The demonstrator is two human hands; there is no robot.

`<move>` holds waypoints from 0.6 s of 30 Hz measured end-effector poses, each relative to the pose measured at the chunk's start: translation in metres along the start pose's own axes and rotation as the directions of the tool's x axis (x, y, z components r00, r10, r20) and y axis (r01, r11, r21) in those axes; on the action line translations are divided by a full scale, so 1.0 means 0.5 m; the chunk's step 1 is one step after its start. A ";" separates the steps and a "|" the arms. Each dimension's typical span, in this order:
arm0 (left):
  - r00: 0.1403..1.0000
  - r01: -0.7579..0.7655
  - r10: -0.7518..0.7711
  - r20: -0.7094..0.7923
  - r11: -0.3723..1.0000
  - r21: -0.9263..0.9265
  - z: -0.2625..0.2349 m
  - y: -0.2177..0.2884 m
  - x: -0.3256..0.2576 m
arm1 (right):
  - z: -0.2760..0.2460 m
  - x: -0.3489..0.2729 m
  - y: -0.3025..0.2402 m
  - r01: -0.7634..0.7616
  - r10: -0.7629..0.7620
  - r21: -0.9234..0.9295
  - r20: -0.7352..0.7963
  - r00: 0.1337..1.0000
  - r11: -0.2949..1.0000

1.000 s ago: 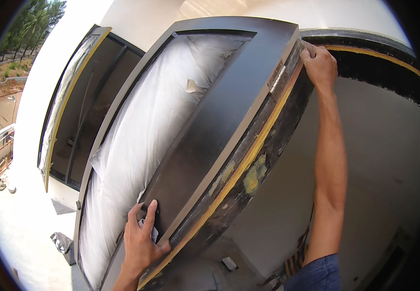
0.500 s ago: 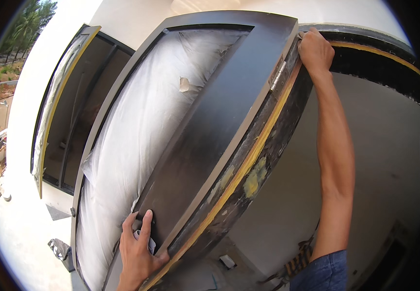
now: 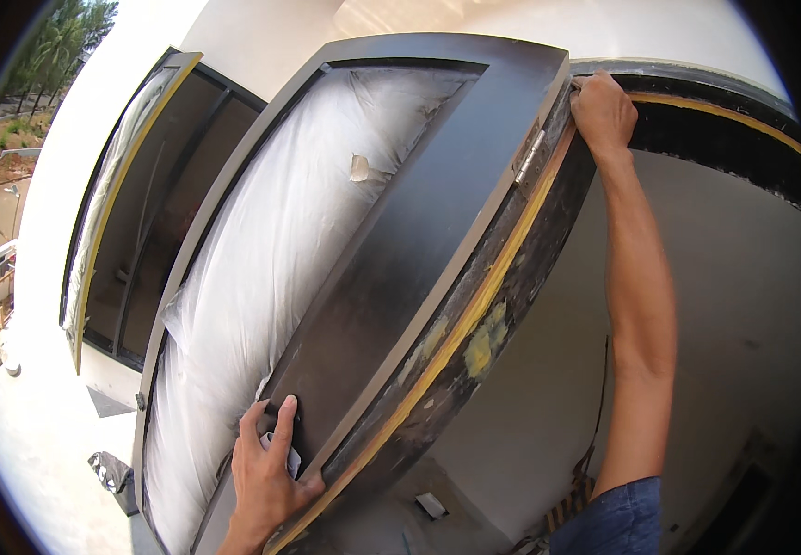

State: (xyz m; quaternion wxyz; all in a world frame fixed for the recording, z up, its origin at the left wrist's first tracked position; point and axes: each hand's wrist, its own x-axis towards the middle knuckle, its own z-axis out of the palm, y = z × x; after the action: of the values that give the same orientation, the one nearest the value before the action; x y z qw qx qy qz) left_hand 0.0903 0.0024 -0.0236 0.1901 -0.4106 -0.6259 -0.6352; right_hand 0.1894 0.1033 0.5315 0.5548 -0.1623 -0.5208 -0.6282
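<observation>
Resting, fingers spread, on one dark panel (image 3: 400,250) in the head view, the left hand (image 3: 266,481) lies by one pale piece (image 3: 293,460); whether it grips that, I cannot tell. The right hand (image 3: 604,113) is clenched near the panel's upper corner, its contents hidden. One hinge (image 3: 530,157) shows; the panel's border encloses white sheeting (image 3: 262,250).

The right hand (image 3: 601,113) is raised well above and to the right of the left, its fingers (image 3: 588,89) curled in tightly, the back of the hand showing. Its wrist (image 3: 615,159) is nearly straight, and the bare forearm (image 3: 639,277) rises steeply below it. The left hand (image 3: 266,476) is lower, back up, with fingers bent and parted, index finger (image 3: 283,427) pointing upward and thumb (image 3: 311,484) stretched out rightward.
</observation>
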 end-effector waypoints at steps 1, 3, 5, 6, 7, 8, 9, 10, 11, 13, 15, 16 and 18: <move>1.000 -0.004 0.004 -0.002 1.000 -0.002 0.001 0.000 -0.001 | 0.003 0.008 0.005 -0.029 0.028 0.027 0.035 0.999 0.999; 1.000 -0.008 0.008 0.005 1.000 0.007 0.003 0.001 -0.002 | 0.005 0.022 0.021 -0.089 0.080 0.075 0.114 0.990 0.993; 1.000 -0.002 0.002 0.006 1.000 0.023 0.005 0.003 -0.002 | 0.000 0.038 0.084 -0.192 -0.005 0.399 0.443 0.896 0.897; 1.000 -0.003 0.003 -0.007 1.000 0.019 0.006 0.003 0.001 | -0.004 0.052 0.098 -0.278 -0.096 0.532 0.571 0.816 0.800; 1.000 -0.002 0.002 -0.019 1.000 0.025 0.002 -0.001 0.003 | -0.042 0.043 0.075 -0.278 -0.099 0.501 0.601 0.793 0.820; 1.000 0.000 0.001 -0.030 0.999 0.032 -0.002 -0.004 0.003 | -0.050 0.026 0.046 -0.220 -0.010 0.437 0.465 0.885 0.872; 1.000 0.004 -0.003 -0.019 0.999 0.035 -0.004 -0.002 0.003 | -0.067 0.011 0.035 -0.181 0.074 0.343 0.302 0.950 0.922; 1.000 0.008 -0.008 -0.008 0.999 0.038 -0.005 -0.001 0.002 | -0.076 0.006 0.030 -0.160 0.135 0.239 0.120 0.984 0.958; 1.000 0.014 -0.014 0.001 0.999 0.043 -0.007 0.001 0.002 | -0.062 0.013 0.028 -0.139 0.127 0.149 0.087 0.988 0.979; 1.000 0.000 0.000 0.008 1.000 0.029 -0.002 0.006 0.000 | -0.007 0.005 0.031 -0.038 0.034 0.084 0.050 0.998 0.996; 1.000 0.015 -0.015 0.009 1.000 0.018 0.001 0.011 -0.001 | 0.018 -0.002 0.017 -0.017 0.012 0.063 0.066 0.998 0.998; 0.999 0.033 -0.033 0.007 0.999 0.010 -0.001 0.012 0.000 | 0.005 0.006 0.020 -0.062 0.036 0.160 0.166 0.986 0.985; 0.999 0.036 -0.036 -0.005 0.999 0.008 0.001 0.013 0.000 | -0.043 0.038 0.065 -0.109 -0.123 0.344 0.586 0.801 0.933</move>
State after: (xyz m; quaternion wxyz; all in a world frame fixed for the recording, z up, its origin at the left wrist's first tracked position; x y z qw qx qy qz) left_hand 0.0951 0.0018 -0.0196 0.1819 -0.3968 -0.6354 -0.6370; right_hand 0.2193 0.0804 0.5532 0.3796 -0.2456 -0.7758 -0.4402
